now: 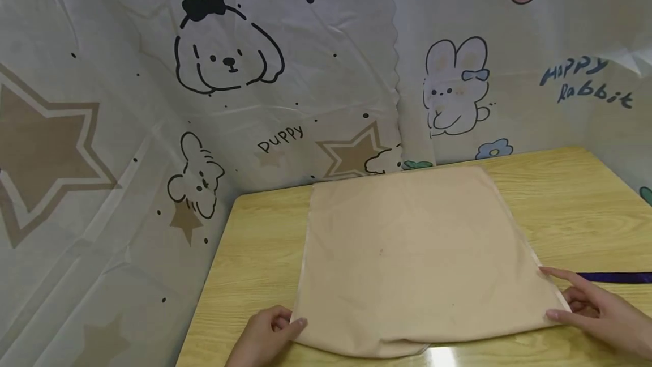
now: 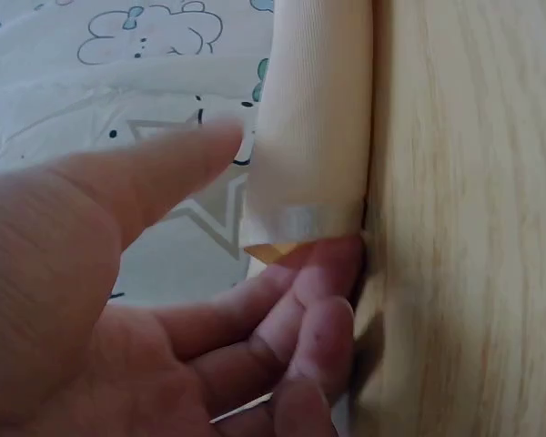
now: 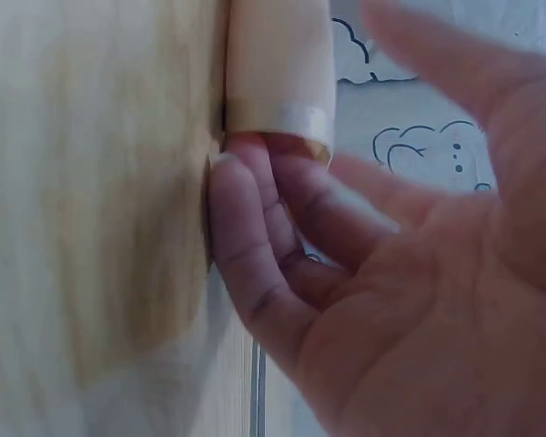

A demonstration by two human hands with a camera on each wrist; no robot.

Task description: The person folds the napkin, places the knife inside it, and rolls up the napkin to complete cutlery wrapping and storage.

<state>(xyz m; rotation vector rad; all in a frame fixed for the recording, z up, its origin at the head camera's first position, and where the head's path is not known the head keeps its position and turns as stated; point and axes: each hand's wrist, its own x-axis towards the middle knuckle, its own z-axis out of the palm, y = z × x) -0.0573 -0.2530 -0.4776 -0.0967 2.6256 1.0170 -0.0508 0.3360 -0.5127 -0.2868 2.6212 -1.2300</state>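
I have the beige cloth spread on the wood-grain tabletop, fingers of the left hand and right hand pinching its near corners. Right of it lies a purple strip; behind it, printed sheeting reads "puppy" and "Happy Rabbit".

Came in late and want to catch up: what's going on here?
Someone is handling a beige cloth with both bare hands. The left hand holds its near left corner, and the right hand its near right corner. The cloth lies spread on the table, its near edge a bit rumpled. A dark purple strip lies beyond the right hand.
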